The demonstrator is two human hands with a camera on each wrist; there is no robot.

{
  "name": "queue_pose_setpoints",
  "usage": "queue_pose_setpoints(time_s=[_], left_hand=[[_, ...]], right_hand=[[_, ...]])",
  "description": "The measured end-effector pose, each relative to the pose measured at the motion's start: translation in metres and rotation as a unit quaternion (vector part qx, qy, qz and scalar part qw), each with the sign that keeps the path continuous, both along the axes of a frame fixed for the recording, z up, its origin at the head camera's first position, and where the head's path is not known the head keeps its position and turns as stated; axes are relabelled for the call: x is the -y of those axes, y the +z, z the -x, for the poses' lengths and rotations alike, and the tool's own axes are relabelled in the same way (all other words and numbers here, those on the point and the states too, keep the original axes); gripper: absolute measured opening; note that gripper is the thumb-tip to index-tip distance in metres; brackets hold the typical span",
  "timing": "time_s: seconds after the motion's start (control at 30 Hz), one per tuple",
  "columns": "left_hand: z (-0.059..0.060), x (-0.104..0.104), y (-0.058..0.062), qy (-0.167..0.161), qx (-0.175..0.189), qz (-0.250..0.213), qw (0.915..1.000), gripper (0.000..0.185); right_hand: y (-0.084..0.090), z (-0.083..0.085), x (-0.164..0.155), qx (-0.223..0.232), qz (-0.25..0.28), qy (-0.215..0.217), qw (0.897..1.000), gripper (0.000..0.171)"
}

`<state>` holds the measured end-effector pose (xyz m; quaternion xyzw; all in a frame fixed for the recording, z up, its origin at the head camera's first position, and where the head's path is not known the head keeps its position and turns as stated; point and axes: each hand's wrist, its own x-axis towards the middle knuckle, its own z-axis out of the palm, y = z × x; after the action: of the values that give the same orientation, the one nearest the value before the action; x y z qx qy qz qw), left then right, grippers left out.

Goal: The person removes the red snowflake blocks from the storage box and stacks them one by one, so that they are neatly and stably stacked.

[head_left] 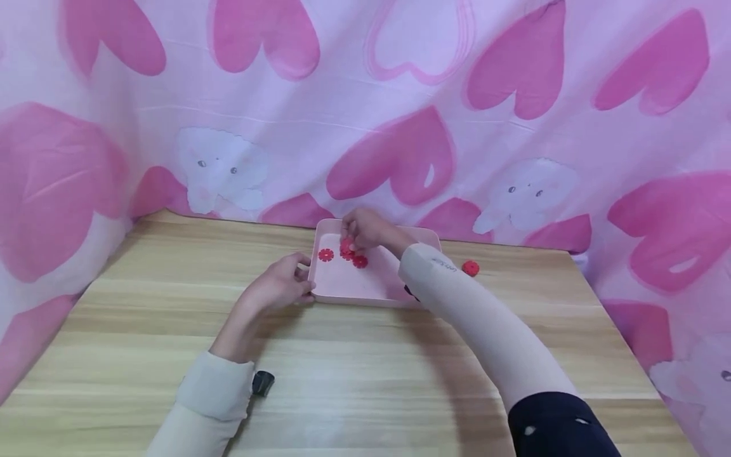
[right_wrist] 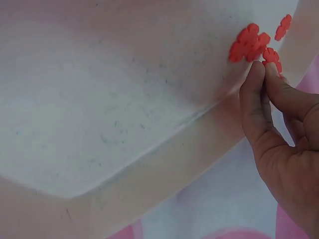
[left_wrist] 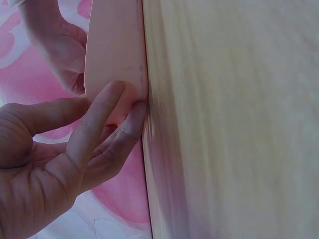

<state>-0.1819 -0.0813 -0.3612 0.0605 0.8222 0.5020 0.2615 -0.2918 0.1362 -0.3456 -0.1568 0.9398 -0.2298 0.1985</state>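
Right hand (head_left: 365, 230) reaches over the pink tray (head_left: 342, 289), fingertips pinched on a red flower-shaped disc (head_left: 346, 249) at the tray's far side. In the right wrist view the thumb and forefinger press together on one disc (right_wrist: 271, 56) right beside a clump of others (right_wrist: 248, 44) — so it's closed on a disc, though most of that disc is hidden by the fingertips. Two more discs lie on the tray floor: one to the left (head_left: 325, 254), one just beside the hand (head_left: 360, 261). A further red disc (head_left: 470, 268) sits on the wooden table (head_left: 354, 381), off the tray's right edge.

Left hand (head_left: 280, 285) holds the tray's near-left corner; in the left wrist view its fingers (left_wrist: 97, 117) curl round the rim (left_wrist: 114, 59) — a steadying grip.

To do this well, I'd judge: keep the left-hand hold firm so the tray doesn't slide, keep the pinch on the disc's edge light, and lift or lower it straight so the neighbouring discs aren't knocked. Watch the sleeve (head_left: 434, 270) — it hangs close over the tray's right side.
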Motion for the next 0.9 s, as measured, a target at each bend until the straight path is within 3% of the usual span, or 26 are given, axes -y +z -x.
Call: queue_pose_setpoints(time_s=[0.3,0.6,0.73,0.9], left_hand=[[0.001,0.001,-0.003,0.005,0.007,0.000,1.0000,0.053],[0.000,0.003,-0.003,0.005,0.005,-0.007,1.0000,0.054],[0.001,0.004,-0.002,0.003,0.003,-0.004,1.0000,0.055],[0.001,0.005,0.000,0.005,0.001,0.004,1.0000,0.054]], right_hand=[[0.013,0.003,-0.020,-0.028,-0.033,-0.009,0.999,0.020],[0.031,-0.001,-0.065,0.009,0.013,-0.069,0.997,0.022],[0.040,0.000,-0.090,0.001,0.012,-0.086,0.996,0.025],[0.046,0.001,-0.126,-0.036,-0.012,-0.074,0.997,0.023]])
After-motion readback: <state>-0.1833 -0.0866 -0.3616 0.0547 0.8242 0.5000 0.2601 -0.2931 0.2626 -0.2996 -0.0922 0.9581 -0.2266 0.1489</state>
